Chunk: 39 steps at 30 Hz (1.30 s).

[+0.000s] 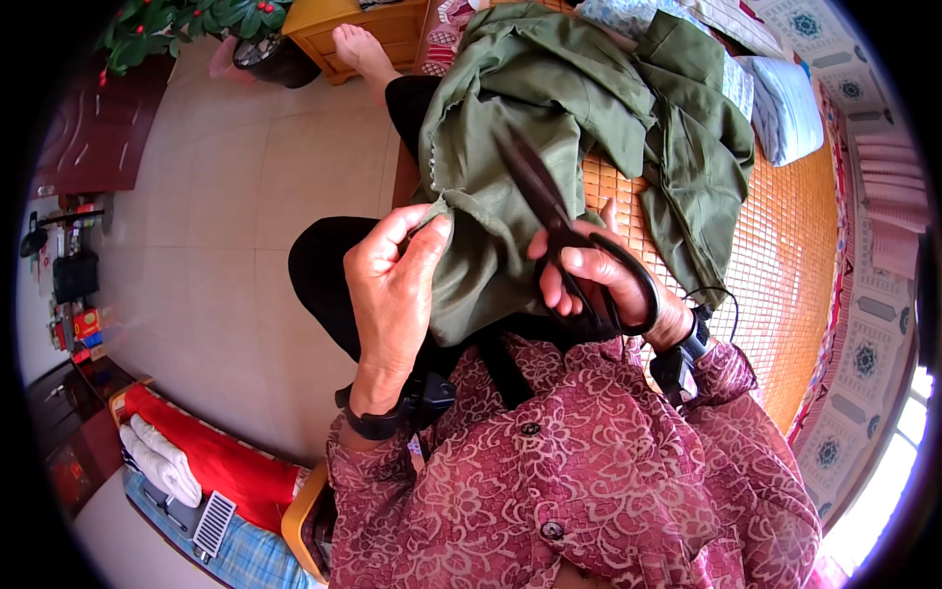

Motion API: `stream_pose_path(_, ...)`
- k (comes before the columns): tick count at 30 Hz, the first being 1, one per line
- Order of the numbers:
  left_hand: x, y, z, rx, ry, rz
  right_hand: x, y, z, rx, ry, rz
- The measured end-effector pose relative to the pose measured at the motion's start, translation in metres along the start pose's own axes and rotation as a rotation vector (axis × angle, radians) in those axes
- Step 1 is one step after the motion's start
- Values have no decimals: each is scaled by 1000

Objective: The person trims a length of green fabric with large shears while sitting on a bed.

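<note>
A large piece of olive-green cloth (520, 88) lies over my lap and the bed mat, with a ragged edge along its left side. My left hand (395, 270) pinches a corner of that edge between thumb and fingers. Black-handled scissors (535, 182) are in my right hand (603, 275), fingers through the loops. Their dark blades point up and to the left above the cloth, slightly blurred, and seem closed together. The blade tips are apart from the pinched edge. Part of the green cloth, with a seam, hangs to the right (697, 167).
I sit on a bed with a tan tile-like mat (785, 285). Folded light-blue bedding (782, 108) is at the far right. A potted plant (275, 59) and wooden cabinet (339, 34) stand far left. At lower left is a seat with red cloth (221, 461) and a white towel (160, 459).
</note>
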<state>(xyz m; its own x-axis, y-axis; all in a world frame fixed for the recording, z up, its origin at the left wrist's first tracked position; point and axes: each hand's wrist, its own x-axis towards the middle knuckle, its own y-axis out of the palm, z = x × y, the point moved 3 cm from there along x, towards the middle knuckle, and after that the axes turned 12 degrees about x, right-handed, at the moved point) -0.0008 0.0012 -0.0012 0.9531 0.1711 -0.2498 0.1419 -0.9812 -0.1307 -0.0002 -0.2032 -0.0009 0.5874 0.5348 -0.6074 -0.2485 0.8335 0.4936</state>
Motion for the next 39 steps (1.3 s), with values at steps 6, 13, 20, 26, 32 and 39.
stream_pose_path(6,2,1,0,82,-12,45,12,10,18,-215,-354,-194)
stream_pose_path(13,7,0,1,149,90,63,43,13,18,-673,-492,-273)
stream_pose_path(20,15,10,-8,18,-9,208,60,-19,72,-691,-729,-423)
stream_pose_path(26,41,37,3,-62,-35,272,71,-62,40,-828,-620,-397)
stream_pose_path(32,49,51,-8,-103,-58,304,27,-93,60,-560,-575,-497)
stream_pose_path(39,55,55,-16,-11,-67,265,-39,-47,58,-84,-213,-116)
